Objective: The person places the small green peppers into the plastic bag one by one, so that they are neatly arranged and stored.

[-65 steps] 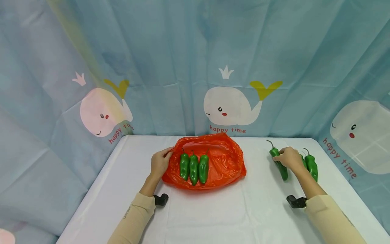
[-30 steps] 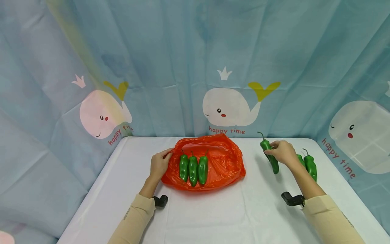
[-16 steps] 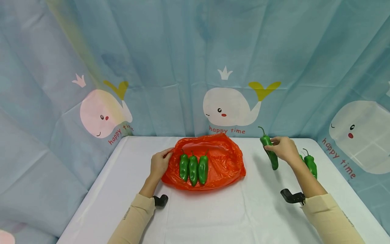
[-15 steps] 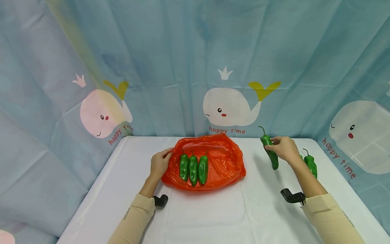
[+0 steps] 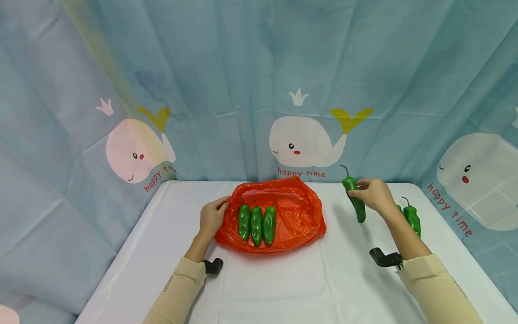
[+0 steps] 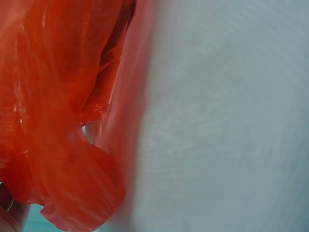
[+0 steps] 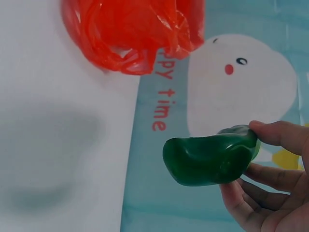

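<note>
My right hand pinches a green chili pepper between thumb and fingers. The pepper hangs above the table, tilted, stem up; its lower end faces the right wrist view, where fingers grip its side. At the left rim of an opened red plastic bag, my left hand pinches the film. Three green peppers lie side by side inside the bag, stems pointing away. The left wrist view is mostly filled by the red bag, with a bit of the hand at its lower left corner.
Two more green peppers lie on the right of the white-covered table, one mostly hidden behind my right forearm. A blue curtain printed with whales stands behind the table and along its sides.
My right hand has lifted the pepper off the table at the right and carried it up and left. The left hand and the bag have stayed in place.
</note>
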Demonstrator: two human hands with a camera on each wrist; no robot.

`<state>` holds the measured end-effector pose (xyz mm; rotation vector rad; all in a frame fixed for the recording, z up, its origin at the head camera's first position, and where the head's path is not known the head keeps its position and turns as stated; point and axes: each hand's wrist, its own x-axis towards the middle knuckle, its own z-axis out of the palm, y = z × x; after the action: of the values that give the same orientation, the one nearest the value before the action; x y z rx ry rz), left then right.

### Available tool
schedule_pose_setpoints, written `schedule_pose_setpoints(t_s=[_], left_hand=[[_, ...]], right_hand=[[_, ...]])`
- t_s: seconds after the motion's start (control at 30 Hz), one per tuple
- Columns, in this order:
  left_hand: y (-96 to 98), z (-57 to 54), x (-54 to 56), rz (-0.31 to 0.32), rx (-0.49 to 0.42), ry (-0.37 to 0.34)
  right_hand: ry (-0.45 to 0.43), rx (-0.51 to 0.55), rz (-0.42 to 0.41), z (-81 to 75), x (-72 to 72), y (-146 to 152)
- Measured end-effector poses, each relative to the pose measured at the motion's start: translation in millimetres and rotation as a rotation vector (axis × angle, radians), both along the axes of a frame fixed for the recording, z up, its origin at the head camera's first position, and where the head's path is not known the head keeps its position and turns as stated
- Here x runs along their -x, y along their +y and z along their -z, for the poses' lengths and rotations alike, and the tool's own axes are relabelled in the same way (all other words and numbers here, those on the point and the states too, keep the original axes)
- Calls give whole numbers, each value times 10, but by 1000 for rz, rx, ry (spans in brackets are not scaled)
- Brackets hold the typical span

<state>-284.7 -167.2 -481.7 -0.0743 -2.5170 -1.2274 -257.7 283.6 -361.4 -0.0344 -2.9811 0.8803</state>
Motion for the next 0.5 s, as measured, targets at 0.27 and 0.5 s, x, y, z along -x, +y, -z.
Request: schedule_pose_setpoints(t_s=[0.27,0.5], left_hand=[[2,-1,-6,6,-1,-4],[-1,-3,-1,3,0,-13]], right_hand=[[-26,39,-7,11,24,-60],[-29,50,-1,3,34,-139]])
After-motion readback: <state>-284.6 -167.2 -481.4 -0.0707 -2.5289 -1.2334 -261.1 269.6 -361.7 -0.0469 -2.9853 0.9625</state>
